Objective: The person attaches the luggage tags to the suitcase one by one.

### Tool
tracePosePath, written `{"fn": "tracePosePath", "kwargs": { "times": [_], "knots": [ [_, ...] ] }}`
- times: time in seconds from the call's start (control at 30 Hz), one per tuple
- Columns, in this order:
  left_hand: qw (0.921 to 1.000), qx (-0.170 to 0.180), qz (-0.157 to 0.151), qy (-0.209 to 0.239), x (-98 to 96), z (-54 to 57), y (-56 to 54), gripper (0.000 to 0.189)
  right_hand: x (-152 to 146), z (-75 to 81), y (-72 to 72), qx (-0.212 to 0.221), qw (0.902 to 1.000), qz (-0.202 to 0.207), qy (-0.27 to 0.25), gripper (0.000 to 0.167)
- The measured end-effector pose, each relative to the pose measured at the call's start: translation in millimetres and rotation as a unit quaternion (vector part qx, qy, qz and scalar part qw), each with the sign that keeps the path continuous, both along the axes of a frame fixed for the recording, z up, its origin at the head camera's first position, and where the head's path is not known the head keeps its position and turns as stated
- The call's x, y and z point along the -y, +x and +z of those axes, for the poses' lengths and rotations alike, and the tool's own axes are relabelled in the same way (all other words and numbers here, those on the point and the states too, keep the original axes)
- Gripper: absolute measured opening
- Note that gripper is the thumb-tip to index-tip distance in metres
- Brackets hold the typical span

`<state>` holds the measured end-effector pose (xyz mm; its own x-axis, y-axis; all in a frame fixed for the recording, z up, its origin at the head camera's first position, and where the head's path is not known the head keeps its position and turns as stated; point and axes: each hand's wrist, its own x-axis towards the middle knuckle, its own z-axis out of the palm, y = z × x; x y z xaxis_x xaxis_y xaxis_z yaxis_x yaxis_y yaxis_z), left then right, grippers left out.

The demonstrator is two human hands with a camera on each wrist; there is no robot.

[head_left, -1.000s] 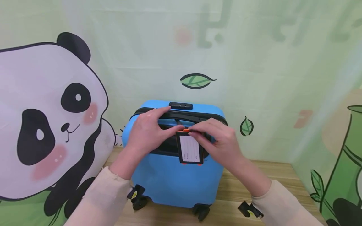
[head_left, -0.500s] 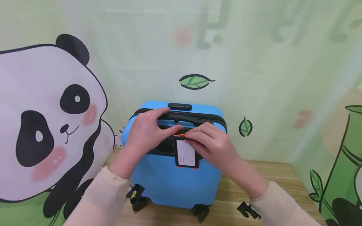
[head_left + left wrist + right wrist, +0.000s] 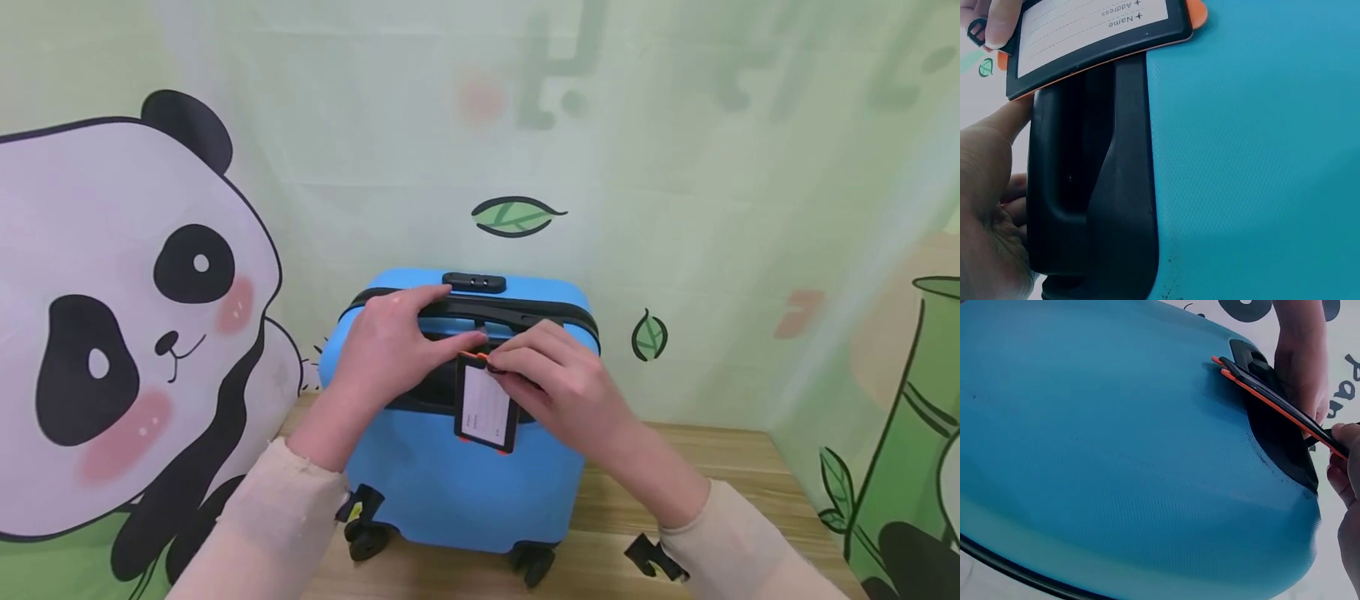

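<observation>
Black-framed tag (image 3: 486, 408), corner behind right hand (image 3: 566, 383)

- Tag (image 3: 1091, 39), in front of the suitcase (image 3: 1254, 150): I read "Name" and "Address", each with a small plus-like mark.
- Backdrop (image 3: 1342, 365), beyond the suitcase: dark letters, seemingly "pan", partly cut off.

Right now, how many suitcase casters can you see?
2. In the head view, the left caster is under the near left corner of the blue suitcase, and the right caster is under the near right corner. Any at the back would be hidden.
</observation>
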<state>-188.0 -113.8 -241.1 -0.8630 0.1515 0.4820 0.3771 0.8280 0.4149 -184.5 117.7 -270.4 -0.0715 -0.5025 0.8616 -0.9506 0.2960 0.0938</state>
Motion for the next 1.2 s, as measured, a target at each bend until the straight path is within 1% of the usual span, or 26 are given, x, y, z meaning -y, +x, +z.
{"fn": "tracePosePath", "kwargs": {
  "times": [0.13, 0.37, 0.53, 0.63, 0.8, 0.97, 1.07, 1.2],
  "knots": [
    [1.0, 0.0, -0.001, -0.002, 0.7, 0.6, -1.3, 0.079, 0.6, 0.4, -4.9, 0.012, 0.9999, 0.001, -0.004, 0.031],
    [0.9999, -0.011, 0.001, -0.008, 1.6, 1.5, -2.7, 0.073, 0.6, 5.3, -11.4, 0.043, 0.999, -0.009, 0.011, 0.025],
    [0.9998, -0.011, -0.002, -0.015, 1.0, 2.4, -4.2, 0.071, -1.4, 9.4, -16.0, 0.07, 0.9974, -0.016, -0.001, 0.026],
    [0.9997, -0.009, -0.002, -0.021, 1.2, 3.6, -4.8, 0.07, -3.0, 12.3, -16.8, 0.094, 0.9954, -0.018, 0.002, 0.023],
    [0.9993, 0.013, -0.009, -0.033, 2.9, 9.0, -7.4, 0.069, -5.6, 16.8, -16.9, 0.127, 0.9916, -0.015, 0.017, 0.017],
    [0.9979, 0.049, -0.019, -0.038, 5.5, 15.7, -12.3, 0.067, -6.4, 19.0, -18.1, 0.141, 0.9895, -0.017, 0.025, 0.017],
    [0.9969, 0.065, -0.031, -0.034, 7.4, 18.3, -15.1, 0.065, -5.9, 19.3, -19.2, 0.147, 0.9886, -0.017, 0.025, 0.016],
    [0.9952, 0.078, -0.058, -0.015, 8.6, 21.3, -18.9, 0.06, -6.2, 18.6, -20.6, 0.159, 0.9869, -0.016, 0.022, 0.016]
  ]
}}
